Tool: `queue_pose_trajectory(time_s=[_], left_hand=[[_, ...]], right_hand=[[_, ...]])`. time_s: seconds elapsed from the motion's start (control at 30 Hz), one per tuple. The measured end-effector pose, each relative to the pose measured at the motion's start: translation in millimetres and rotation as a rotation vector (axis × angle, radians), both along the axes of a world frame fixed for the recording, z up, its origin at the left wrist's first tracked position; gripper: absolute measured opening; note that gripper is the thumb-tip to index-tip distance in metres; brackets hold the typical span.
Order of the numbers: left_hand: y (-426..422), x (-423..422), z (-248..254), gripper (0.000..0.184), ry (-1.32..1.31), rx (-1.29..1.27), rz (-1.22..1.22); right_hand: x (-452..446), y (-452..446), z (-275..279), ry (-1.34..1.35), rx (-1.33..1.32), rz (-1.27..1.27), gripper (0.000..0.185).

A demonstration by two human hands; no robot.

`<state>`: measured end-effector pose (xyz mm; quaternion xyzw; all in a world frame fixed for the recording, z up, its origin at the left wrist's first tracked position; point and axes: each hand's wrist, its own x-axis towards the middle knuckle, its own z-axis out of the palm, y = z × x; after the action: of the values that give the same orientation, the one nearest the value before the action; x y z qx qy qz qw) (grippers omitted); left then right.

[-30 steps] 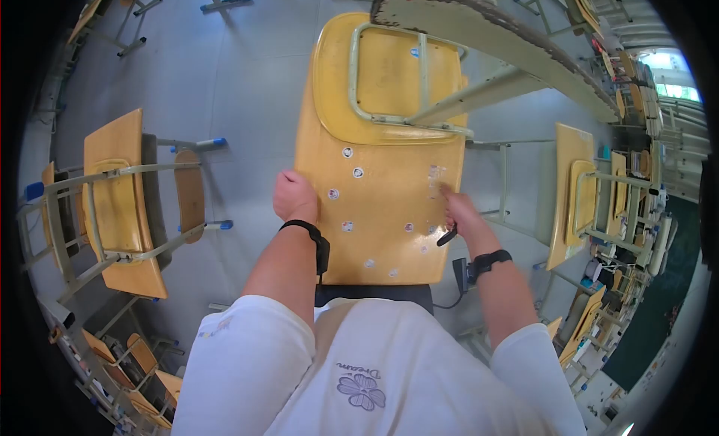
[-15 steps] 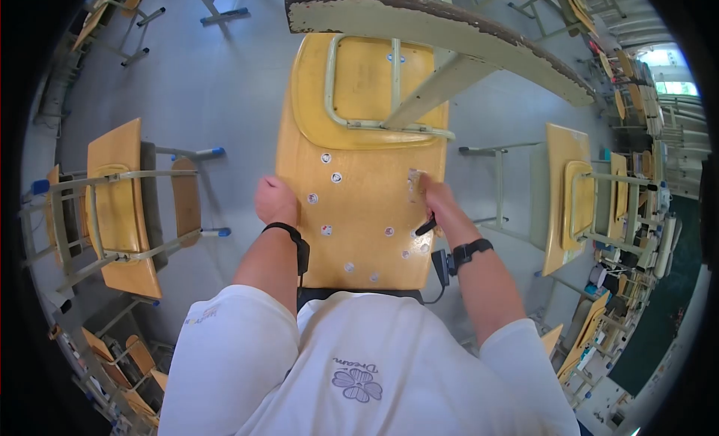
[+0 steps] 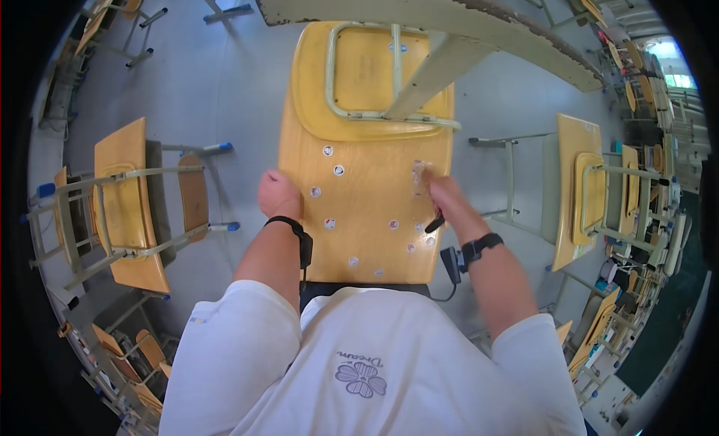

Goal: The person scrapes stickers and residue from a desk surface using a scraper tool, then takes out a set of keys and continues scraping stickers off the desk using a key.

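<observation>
A yellow wooden desk [image 3: 359, 204] with several small round stickers stands in front of me. My left hand [image 3: 279, 194] is closed in a fist at its left edge, with nothing visible in it. My right hand [image 3: 443, 194] is closed around a tool with a black handle [image 3: 434, 224], near the desk's right edge. The tool's front end is hidden or too small to make out. Just left of those fingers lies a patch of torn sticker residue [image 3: 418, 177]. An upturned chair [image 3: 363, 76] rests on the far part of the desk.
The chair's pale, chipped leg frame [image 3: 442, 10] rises toward me at the top. Desks with upturned chairs stand at the left [image 3: 127, 204] and right [image 3: 577, 189]. A cable hangs from the device on my right wrist.
The view has shifted, so the desk and chair appear further left than at first. My right hand has moved slightly beside the residue patch, still gripping the tool; my left hand stays at the edge.
</observation>
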<state>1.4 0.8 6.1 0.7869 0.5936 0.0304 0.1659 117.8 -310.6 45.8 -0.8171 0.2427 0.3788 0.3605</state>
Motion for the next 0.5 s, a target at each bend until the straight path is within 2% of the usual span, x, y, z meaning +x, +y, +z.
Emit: queue_pose_trajectory(time_s=[0.07, 0.37, 0.43, 0.5], left_hand=[[0.7, 3.1, 2.1, 0.04, -0.021, -0.021, 0.042], [-4.7, 5.1, 10.9, 0.039, -0.016, -0.025, 0.071], [-1.7, 6.0, 7.1, 0.039, -0.027, -0.03, 0.074], [-0.3, 3.8, 4.7, 0.038, -0.025, -0.031, 0.077]], right_hand=[[-4.9, -3.0, 5.8, -0.057, -0.007, 0.009, 0.056], [-1.6, 3.5, 9.1, 0.021, 0.059, 0.046, 0.054], [-16.1, -2.1, 9.5, -0.015, 0.16, 0.057, 0.052], [-9.7, 4.4, 6.7, -0.054, 0.108, 0.107, 0.054]])
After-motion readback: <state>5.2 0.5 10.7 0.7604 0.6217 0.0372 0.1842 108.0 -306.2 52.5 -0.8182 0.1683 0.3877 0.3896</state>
